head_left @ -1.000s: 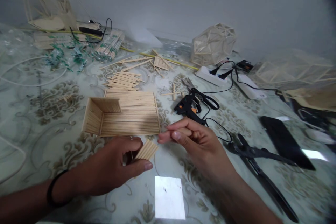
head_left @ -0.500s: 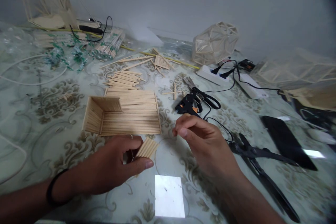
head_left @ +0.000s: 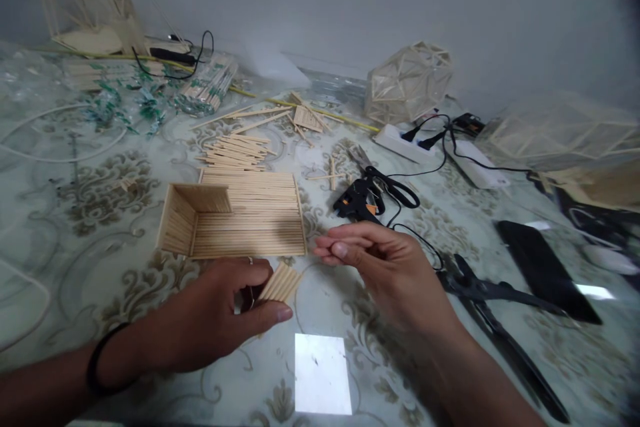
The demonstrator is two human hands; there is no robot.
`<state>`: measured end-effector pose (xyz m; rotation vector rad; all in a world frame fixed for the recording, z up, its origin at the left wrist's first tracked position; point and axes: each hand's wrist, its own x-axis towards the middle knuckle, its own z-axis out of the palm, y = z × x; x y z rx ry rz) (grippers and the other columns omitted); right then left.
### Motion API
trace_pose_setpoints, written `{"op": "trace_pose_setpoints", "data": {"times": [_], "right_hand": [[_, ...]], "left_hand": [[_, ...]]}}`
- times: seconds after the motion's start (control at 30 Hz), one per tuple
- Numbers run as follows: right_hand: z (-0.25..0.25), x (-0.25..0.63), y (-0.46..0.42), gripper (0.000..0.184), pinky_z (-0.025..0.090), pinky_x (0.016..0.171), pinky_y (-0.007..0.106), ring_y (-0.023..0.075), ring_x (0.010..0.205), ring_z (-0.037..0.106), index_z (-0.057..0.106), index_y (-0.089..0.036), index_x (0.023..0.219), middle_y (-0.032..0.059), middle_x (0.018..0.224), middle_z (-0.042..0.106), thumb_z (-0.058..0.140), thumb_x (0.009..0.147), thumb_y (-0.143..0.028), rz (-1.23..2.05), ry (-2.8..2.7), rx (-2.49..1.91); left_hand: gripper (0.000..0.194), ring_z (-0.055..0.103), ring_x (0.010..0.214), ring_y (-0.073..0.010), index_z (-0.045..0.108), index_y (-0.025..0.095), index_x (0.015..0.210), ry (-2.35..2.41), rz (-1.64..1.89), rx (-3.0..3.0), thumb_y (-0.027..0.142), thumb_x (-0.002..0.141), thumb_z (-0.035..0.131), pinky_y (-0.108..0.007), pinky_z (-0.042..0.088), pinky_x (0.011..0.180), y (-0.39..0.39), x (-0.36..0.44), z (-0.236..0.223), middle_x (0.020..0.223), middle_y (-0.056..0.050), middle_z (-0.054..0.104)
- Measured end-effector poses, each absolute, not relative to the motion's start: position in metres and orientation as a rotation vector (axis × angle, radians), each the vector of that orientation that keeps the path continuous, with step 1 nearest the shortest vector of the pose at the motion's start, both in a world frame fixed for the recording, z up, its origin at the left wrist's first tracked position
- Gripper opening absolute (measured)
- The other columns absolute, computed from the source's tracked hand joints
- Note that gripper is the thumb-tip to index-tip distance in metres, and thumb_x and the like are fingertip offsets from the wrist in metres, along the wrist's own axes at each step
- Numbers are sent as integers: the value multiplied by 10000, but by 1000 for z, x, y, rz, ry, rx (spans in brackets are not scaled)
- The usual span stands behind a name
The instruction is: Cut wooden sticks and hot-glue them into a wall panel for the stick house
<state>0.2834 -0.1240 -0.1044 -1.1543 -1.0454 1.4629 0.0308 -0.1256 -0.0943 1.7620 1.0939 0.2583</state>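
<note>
My left hand is closed around a small panel of wooden sticks, thumb below and fingers above; part of the panel is hidden in the palm. To its right, my right hand hovers apart from the panel with thumb and fingertips pressed together; anything between them is too small to make out. Just beyond my hands lies a structure of glued wooden sticks, a flat floor with two low walls at its left. Close past the right hand lie a black glue gun and scissors.
Loose wooden sticks lie behind the structure, with bagged sticks farther left. On the right are black pliers, a dark phone and a power strip with cables. A stick-framed polyhedron stands near the wall.
My right hand drew back rightward from the panel with its fingertips curled, then moved slightly left again with fingers straighter. My left hand and the panel stay almost still.
</note>
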Motion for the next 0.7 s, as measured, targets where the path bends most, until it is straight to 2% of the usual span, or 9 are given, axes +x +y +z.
{"op": "trace_pose_setpoints", "data": {"times": [0.1,0.2,0.37,0.47,0.53,0.6,0.7], "right_hand": [[-106,284,-126,194,690,779,269,173,801,851,887,-314,855,8,857,888,1028,728,-352,1417,-1040,-1211],[-105,284,-127,202,681,727,276,176,738,835,874,-300,802,9,794,873,1039,699,-352,1381,-1017,-1250],[-103,284,-124,192,633,591,273,147,577,758,864,-266,819,11,764,848,989,772,-404,1336,-1039,-1212],[-102,284,-123,264,623,570,288,154,558,746,855,-256,857,14,776,848,927,839,-510,1340,-1041,-1209],[-102,285,-123,359,633,628,330,180,593,756,843,-253,862,15,744,837,835,905,-609,1265,-1105,-1250],[-101,287,-125,450,636,781,397,211,671,773,835,-258,839,16,702,819,717,976,-670,1071,-1252,-1340],[-100,293,-124,528,556,1015,479,247,830,789,829,-281,785,23,746,824,573,1071,-643,773,-1476,-1437]], "left_hand": [[364,536,668,-157,549,209,700,1101,255,1768,464,951,618,-294,400,624,-125,31,-94,715,13,644],[384,512,648,-153,534,212,684,1105,271,1786,466,956,631,-294,393,616,-125,31,-95,691,22,623],[374,528,672,-152,549,203,705,1102,242,1789,452,974,626,-291,393,630,-127,30,-96,719,18,628],[361,536,680,-152,562,200,715,1105,249,1792,444,973,625,-291,394,639,-127,30,-97,732,15,640],[355,535,671,-150,571,201,718,1098,267,1785,446,969,627,-289,392,633,-126,31,-97,727,18,642],[361,533,662,-148,574,203,712,1085,284,1775,451,968,628,-285,391,625,-126,31,-98,715,22,639],[357,537,664,-147,580,205,713,1075,304,1775,449,969,628,-281,394,625,-126,30,-98,720,23,645]]}}
